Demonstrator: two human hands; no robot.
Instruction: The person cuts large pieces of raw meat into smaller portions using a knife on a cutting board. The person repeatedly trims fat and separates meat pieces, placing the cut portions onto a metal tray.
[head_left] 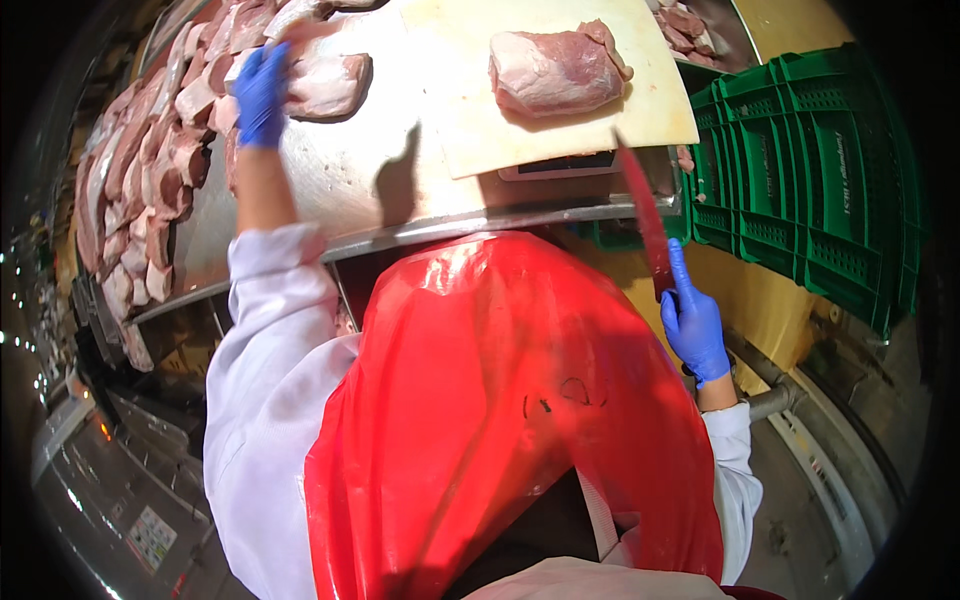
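My left hand (262, 95), in a blue glove, is at the left end of a pale pink piece of raw meat (328, 86) on the metal table. Its fingers bend over the meat's edge, slightly blurred. In my right hand (697, 330), also gloved in blue, is a long knife (645, 215), with the index finger stretched along it. The blade points away from me, looks red, and its tip reaches the near edge of the cutting board (450, 120). On that white board lies a thick, rounded chunk of meat (556, 72), with neither hand touching it.
Many meat pieces (150, 170) are heaped along the table's left side. Green plastic crates (800, 180) stand on the right. Beyond the board is a metal tray (735, 35) with more meat. The metal table (340, 180) ends just ahead of my red apron (500, 370).
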